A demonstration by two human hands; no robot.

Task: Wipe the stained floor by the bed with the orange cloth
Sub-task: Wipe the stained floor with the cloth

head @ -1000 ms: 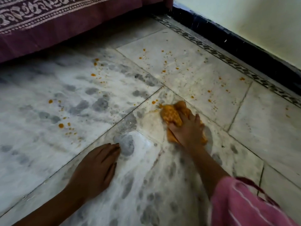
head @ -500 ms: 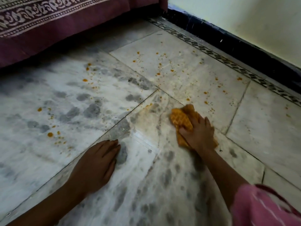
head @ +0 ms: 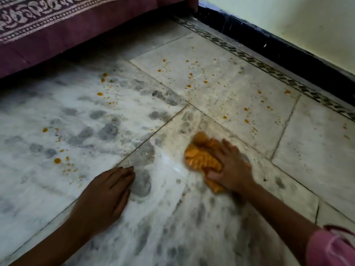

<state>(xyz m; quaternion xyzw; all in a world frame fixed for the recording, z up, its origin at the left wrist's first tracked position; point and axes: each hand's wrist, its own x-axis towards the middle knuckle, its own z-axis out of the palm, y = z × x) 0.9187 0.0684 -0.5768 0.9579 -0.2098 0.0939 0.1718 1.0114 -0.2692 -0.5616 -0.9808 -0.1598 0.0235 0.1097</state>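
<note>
The orange cloth lies bunched on the pale marble floor, just right of centre. My right hand lies on top of it, fingers curled over the bunch and thumb at its near edge, and looks motion-blurred. My left hand rests flat on the floor to the left of the cloth, fingers straight and together. Several orange stain spots dot the tiles beyond the cloth, and more orange spots lie at the left. A smeared streak runs from the tile joint down to the cloth.
The bed's maroon patterned cover hangs along the top left. A black skirting under a pale wall runs along the right, with a patterned floor border beside it. My pink sleeve shows at the bottom right.
My right hand has dragged the cloth back from the tile junction toward me and slightly left. My left hand has stayed planted on the floor.
</note>
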